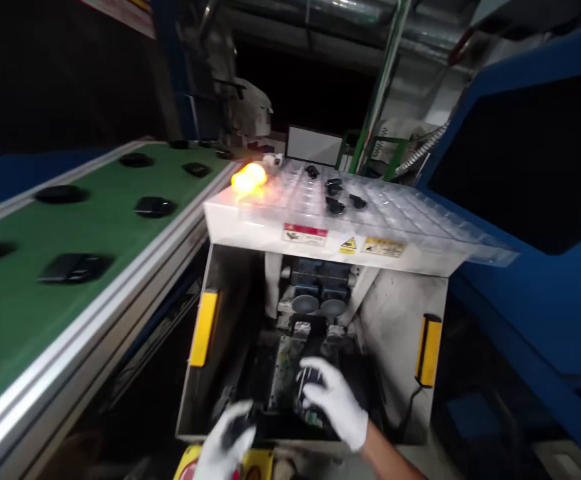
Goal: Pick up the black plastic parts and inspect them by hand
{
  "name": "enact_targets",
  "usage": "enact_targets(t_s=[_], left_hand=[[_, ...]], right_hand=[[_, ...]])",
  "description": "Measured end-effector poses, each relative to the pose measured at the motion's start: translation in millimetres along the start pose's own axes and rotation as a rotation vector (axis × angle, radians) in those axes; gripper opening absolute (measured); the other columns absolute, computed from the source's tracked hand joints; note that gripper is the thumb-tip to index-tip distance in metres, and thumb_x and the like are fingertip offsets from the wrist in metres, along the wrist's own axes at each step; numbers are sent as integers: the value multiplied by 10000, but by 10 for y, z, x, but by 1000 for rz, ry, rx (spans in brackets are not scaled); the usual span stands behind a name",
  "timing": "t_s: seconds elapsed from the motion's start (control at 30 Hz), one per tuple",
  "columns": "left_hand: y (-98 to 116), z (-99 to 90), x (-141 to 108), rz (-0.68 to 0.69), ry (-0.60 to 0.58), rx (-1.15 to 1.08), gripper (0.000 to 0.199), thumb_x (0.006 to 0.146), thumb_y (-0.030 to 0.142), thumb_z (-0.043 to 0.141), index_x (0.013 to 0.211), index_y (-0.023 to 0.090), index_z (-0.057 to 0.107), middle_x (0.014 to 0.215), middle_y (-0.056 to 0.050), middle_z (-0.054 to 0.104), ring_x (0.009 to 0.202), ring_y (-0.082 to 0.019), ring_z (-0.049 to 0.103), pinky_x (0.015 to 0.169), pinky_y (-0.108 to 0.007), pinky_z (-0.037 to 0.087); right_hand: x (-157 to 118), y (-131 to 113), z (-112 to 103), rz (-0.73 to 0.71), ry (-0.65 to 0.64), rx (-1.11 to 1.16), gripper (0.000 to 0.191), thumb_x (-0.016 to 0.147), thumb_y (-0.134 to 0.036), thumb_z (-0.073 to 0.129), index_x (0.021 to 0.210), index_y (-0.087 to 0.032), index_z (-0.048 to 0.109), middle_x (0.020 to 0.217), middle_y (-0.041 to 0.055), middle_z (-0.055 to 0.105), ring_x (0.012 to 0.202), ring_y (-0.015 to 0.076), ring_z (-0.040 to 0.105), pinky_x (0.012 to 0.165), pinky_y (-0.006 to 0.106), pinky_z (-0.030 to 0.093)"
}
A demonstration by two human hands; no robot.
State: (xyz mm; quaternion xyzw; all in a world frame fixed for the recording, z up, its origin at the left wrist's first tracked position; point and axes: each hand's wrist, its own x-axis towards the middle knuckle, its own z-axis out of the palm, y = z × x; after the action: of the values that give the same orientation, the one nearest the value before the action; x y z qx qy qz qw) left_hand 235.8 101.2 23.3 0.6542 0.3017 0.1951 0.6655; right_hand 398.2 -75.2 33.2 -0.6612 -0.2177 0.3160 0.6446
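As right hand (pixel 337 403) curls around dark object (pixel 311 383) | left hand (pixel 224 441) curves lower

An orange lamp (pixel 249 179) (lit); silvery ducts (pixel 350 12) overhead; blue machinery (pixel 565 300) on the right.

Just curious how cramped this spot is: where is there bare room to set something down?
The transparent tray looks bare right of its black pieces; the green belt shows gaps between its black parts. The machine opening is crowded around the right hand, with the left hand at its near edge.
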Motion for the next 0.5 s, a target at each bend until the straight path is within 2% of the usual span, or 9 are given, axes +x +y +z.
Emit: enact_targets(t_s=[0.07, 0.1, 0.13, 0.23, 0.33, 0.5], left_hand=[[222, 418, 587, 64, -126, -58, 398, 726, 404, 760, 1039, 175, 668, 1101, -69, 702, 1063, -274, 640, 985, -424, 506], [322, 606, 840, 87, -170, -82, 403, 710, 396, 766, 1035, 177, 669, 1086, -67, 708, 1061, -277, 642, 1000, -413, 499], [405, 773, 1057, 106, -203, -100, 399, 706, 390, 764, 1033, 180, 669, 1077, -67, 710, 1059, -276, 643, 1005, -404, 497], [530, 1117, 1470, 128, -268, -130, 364, 707, 362, 759, 1008, 172, 682, 1066, -82, 717, 1044, -282, 651, 992, -410, 507], [483, 1240, 1602, 105, -305, -139, 337, 677, 312, 784, 972, 167, 709, 1054, -95, 728, 1019, -294, 662, 978, -428, 515], [320, 1223, 1642, 67, -324, -182, 280, 639, 253, 818, 897, 178, 737, 996, -77, 735, 978, -281, 665, 956, -406, 524]], right_hand=[[282, -242, -495, -150, 215, -119, 518, 817, -261, 582, 1331, -257, 513, 1351, 80, 549, 1209, 239, 531, 1105, 464, 359], [408, -326, -691, -203, 267, -177, 502, 816, -236, 582, 1315, -263, 543, 1379, 63, 535, 1278, 238, 474, 1163, 461, 274], [521, -380, -848, -243, 283, -230, 472, 815, -221, 581, 1284, -270, 584, 1367, 50, 552, 1294, 239, 460, 1180, 460, 247], [759, -391, -1082, -307, 222, -352, 441, 786, -156, 591, 1193, -305, 670, 1248, 24, 645, 1199, 233, 556, 1119, 438, 371], [859, -264, -1084, -329, 200, -428, 493, 783, -108, 575, 1213, -335, 656, 1204, 15, 668, 1134, 213, 604, 1054, 401, 450], [850, -17, -1053, -339, 219, -541, 486, 815, -105, 556, 1242, -324, 637, 1206, 46, 652, 1128, 210, 607, 1015, 374, 483]])
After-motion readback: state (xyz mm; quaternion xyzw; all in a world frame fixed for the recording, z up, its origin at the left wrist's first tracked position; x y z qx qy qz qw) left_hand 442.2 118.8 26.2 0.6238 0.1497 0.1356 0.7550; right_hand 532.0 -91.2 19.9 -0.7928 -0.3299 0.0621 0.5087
